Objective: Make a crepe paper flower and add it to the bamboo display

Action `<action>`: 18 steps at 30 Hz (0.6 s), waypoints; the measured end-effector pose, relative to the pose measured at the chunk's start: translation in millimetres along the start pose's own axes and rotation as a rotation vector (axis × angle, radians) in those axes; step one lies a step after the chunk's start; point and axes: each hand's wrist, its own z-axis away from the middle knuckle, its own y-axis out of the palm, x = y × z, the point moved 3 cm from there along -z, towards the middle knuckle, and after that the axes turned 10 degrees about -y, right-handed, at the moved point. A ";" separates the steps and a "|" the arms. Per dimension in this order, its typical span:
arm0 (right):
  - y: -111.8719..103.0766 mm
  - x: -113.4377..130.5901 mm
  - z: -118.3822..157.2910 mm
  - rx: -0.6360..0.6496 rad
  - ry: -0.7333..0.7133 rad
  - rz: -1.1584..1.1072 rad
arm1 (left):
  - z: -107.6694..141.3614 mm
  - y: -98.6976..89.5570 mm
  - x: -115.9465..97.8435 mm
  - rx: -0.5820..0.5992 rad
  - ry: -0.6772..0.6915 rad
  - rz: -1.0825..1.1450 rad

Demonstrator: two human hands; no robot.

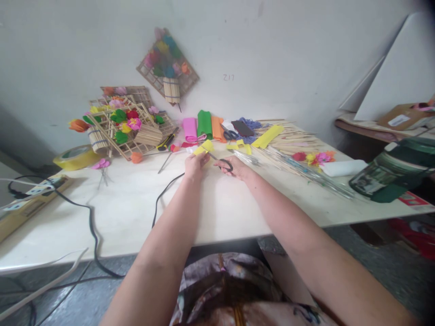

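Observation:
My left hand (197,164) is closed on a small piece of yellow crepe paper (208,145), held just above the white table. Black-handled scissors (226,166) are in my right hand (236,167), with fingers around the handle loops. Their blades point left and reach the yellow paper by my left fingertips. Beyond my hands lie more yellow scraps (239,146) and a longer yellow strip (272,136). Rolled crepe paper in pink (190,130), green (204,125) and orange (218,128) stands near the wall. A second pair of scissors (230,134) rests beside the orange roll.
Stick lattices with paper flowers (118,122) are piled at the left, near yellow tape (79,157) and a power strip (32,206). A black cable (91,226) crosses the table. Thin sticks (288,140) spread at the right, before a green bottle (390,170).

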 end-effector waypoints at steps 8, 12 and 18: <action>0.0 0.8 1.4 0.002 0.043 -0.030 | 1.4 1.3 -0.2 0.014 -0.003 -0.005; -1.9 -2.0 0.1 0.008 0.052 -0.042 | 1.8 1.4 -0.3 0.011 -0.012 -0.025; -1.8 -1.6 0.6 0.008 0.051 -0.038 | 2.0 2.1 -0.7 0.013 -0.010 -0.032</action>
